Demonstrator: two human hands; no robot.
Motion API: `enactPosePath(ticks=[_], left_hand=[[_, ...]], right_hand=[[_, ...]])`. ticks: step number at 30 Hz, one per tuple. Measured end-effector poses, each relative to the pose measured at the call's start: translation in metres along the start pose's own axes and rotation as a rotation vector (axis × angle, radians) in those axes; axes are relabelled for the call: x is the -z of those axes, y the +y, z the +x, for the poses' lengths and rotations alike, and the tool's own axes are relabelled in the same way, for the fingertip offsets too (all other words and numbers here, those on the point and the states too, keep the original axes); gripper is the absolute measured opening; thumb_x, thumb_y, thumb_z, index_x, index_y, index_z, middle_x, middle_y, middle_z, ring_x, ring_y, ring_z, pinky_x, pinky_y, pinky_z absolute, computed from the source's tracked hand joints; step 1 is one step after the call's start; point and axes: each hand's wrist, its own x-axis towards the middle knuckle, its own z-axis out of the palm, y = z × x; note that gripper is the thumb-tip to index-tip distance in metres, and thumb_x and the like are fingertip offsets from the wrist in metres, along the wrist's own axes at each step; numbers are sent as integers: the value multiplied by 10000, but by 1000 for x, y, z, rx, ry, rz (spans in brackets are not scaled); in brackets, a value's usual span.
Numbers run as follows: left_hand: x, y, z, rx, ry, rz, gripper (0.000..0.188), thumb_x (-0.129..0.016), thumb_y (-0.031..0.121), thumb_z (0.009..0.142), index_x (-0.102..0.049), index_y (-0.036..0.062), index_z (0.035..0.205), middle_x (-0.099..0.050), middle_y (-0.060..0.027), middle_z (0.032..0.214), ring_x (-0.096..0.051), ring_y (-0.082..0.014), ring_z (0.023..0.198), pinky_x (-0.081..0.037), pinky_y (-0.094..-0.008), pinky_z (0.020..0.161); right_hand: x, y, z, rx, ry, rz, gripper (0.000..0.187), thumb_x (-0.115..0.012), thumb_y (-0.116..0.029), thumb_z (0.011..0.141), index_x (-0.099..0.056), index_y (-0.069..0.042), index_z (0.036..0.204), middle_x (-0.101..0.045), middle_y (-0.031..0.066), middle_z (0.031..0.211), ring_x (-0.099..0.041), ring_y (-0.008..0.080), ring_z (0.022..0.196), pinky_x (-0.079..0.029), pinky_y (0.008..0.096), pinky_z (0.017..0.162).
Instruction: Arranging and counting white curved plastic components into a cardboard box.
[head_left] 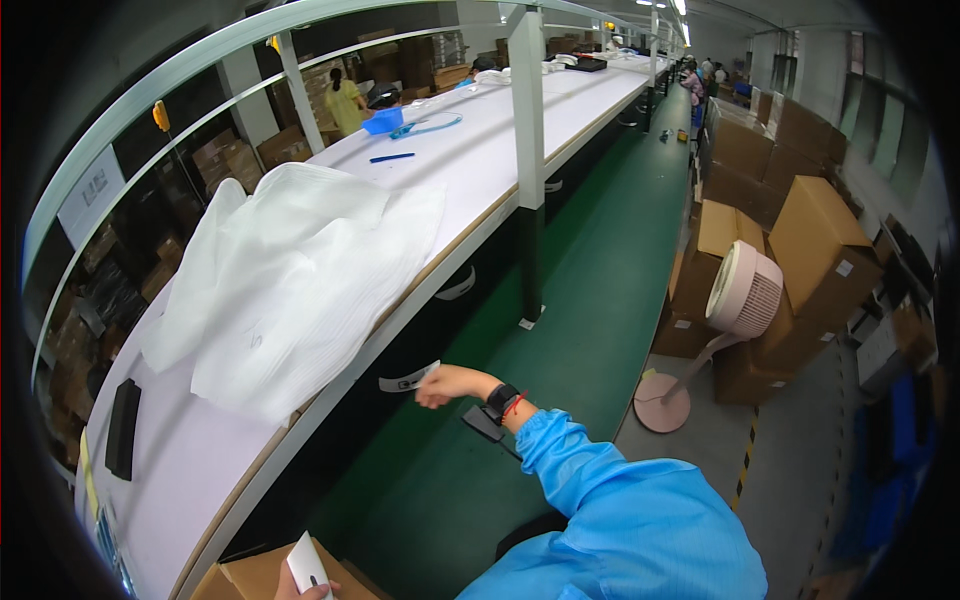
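Observation:
At the lower edge my left hand (305, 590) is closed around a slim white handheld object (308, 562) with a dark oval mark, held over an open cardboard box (250, 572). My right hand (447, 384), slightly blurred, reaches out over the green belt (590, 260) with its fingers curled; anything in them is hidden. Just beyond those fingers sits a white curved plate (400, 382) on the bench's dark side. A black band and a red cord circle the right wrist. Below the wrist lies a flat dark device (482, 422).
White foam sheets (310, 270) are heaped on the white bench (190, 480), near a black bar (123, 430). A blue bin (383, 121) stands farther back. A grey post (526, 110) rises at the bench edge. A pink fan (745, 290) and stacked cartons (820, 240) line the right.

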Motion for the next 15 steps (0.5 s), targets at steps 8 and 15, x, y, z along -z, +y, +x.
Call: enactPosePath(ticks=[8,15], left_hand=[[2,0,14,4,-32,-35,508,-496,22,873,-311,20,1346,-611,-114,943,-590,-149,691,-498,-242,606],[10,-2,15,109,47,-105,537,-484,32,885,-234,27,1360,-608,-229,973,-638,-255,681,-545,-352,627]], right_hand=[[16,228,-14,-473,278,-858,458,-589,-273,729,-605,56,1047,-611,282,1033,-582,409,1022,-469,432,895],[-33,187,39,-419,399,-642,654,-612,-205,751,-374,0,1325,-439,277,1277,-493,399,1143,-421,410,974]])
